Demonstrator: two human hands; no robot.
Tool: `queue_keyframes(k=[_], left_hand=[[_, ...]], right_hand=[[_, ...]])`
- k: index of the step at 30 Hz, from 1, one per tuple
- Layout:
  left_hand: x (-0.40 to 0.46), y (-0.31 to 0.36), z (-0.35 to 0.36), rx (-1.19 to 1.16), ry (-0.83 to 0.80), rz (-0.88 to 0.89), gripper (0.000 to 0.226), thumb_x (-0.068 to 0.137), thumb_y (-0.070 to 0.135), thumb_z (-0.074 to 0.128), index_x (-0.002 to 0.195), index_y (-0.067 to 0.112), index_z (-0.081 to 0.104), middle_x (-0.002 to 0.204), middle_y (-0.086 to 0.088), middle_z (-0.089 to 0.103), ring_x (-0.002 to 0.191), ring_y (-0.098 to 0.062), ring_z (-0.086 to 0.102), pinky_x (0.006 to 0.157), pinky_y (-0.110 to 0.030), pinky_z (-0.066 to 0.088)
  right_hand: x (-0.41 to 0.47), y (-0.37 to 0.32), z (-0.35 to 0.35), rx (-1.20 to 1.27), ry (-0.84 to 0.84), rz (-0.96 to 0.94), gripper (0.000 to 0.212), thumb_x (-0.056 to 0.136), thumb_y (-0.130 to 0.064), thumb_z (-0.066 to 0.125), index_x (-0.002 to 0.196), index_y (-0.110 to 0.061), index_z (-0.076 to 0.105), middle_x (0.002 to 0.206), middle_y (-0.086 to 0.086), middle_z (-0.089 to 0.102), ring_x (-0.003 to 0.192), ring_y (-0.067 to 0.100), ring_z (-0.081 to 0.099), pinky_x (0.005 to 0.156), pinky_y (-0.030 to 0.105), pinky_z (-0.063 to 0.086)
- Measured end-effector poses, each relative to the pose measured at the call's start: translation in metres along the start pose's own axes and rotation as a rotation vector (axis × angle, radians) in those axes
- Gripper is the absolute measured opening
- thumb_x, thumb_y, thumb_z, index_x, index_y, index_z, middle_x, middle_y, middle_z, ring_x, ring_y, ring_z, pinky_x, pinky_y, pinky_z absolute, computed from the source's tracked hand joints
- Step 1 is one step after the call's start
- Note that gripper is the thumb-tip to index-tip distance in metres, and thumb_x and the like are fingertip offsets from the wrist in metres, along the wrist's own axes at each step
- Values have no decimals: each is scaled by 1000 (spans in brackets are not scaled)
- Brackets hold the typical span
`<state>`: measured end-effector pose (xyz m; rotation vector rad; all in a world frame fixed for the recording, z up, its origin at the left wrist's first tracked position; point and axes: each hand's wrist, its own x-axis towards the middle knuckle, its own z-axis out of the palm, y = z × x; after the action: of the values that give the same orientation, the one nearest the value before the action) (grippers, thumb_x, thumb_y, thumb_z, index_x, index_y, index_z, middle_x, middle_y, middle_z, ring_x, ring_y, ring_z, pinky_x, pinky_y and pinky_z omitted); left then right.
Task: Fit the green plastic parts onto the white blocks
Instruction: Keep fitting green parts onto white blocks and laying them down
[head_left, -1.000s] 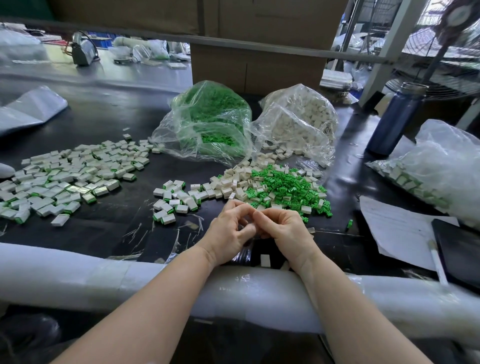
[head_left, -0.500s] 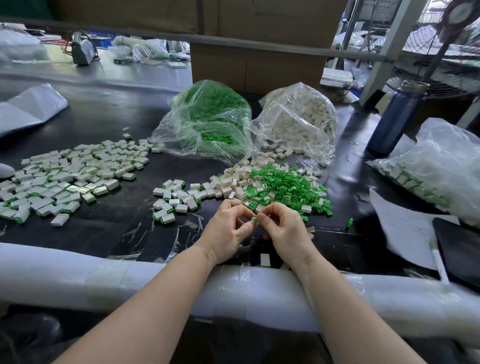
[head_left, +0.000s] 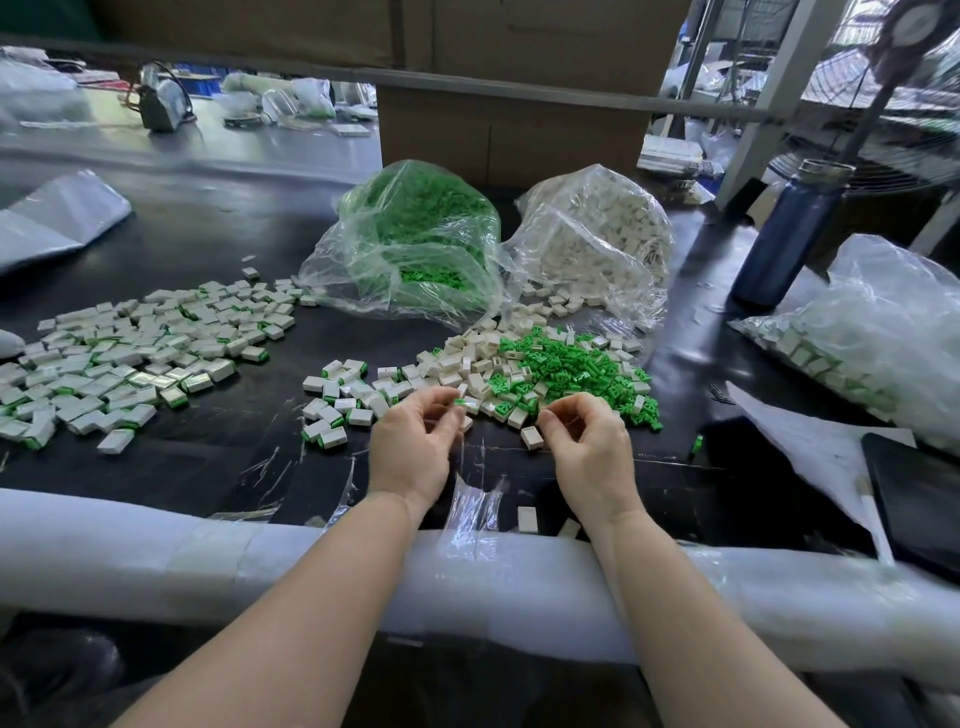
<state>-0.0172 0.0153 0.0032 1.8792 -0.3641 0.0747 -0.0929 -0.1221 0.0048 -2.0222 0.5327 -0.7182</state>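
Far left of the left hand (head_left: 410, 447), fitted blocks (head_left: 140, 353) covered the table (head_left: 208, 462). That hand pinched a white block (head_left: 470, 402) with a green part (head_left: 459, 401) at its fingertips. The right hand (head_left: 587, 447) was curled, seemingly empty; loose green parts (head_left: 571, 364) lay just beyond it.

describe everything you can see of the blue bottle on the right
The blue bottle is a tall, dark blue cylinder with a smooth, metal-looking wall and a silvery cap. It stands upright on the black table at the far right, behind a clear bag of white blocks. Nothing visibly touches it apart from the table, and neither hand is near it.
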Motion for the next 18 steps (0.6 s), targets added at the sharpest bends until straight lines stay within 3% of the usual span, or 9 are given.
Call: queue_keyframes(k=[3,6,10,14,18], left_hand=[[5,-4,-4,-3,193,-63,20,87,8,61,105,13,69,93,-9,68,79,-20,63,79,-27,52],[8,-6,-5,56,282,-85,23,89,5,57,109,8,68,112,-11,55,90,-22,58,84,-18,41],[9,-7,-5,167,259,-157,30,88,4,56,118,0,60,128,-14,38,107,-24,49,84,-7,26],[7,-5,-3,295,170,-172,38,89,7,55,125,-3,53,136,-15,30,125,-28,36,99,-19,26],[4,-1,-2,429,138,-103,39,88,9,55,126,0,53,141,-13,30,130,-29,25,107,-27,21]], right_hand=[[1,1,-2,-44,52,14,8,87,-17,64,80,-17,60,88,1,60,79,15,53,71,23,40],[2,2,-4,-77,123,47,10,88,-16,63,79,-19,58,87,-2,55,83,15,51,70,19,33],[5,4,-6,-125,197,114,6,88,-13,61,83,-16,60,90,0,53,95,23,51,76,21,32],[8,7,-9,-181,247,228,12,90,-9,55,95,-11,66,107,9,58,108,28,50,91,33,39],[7,7,-10,-263,193,295,16,90,-12,53,98,-15,66,113,9,58,112,28,49,96,38,40]])
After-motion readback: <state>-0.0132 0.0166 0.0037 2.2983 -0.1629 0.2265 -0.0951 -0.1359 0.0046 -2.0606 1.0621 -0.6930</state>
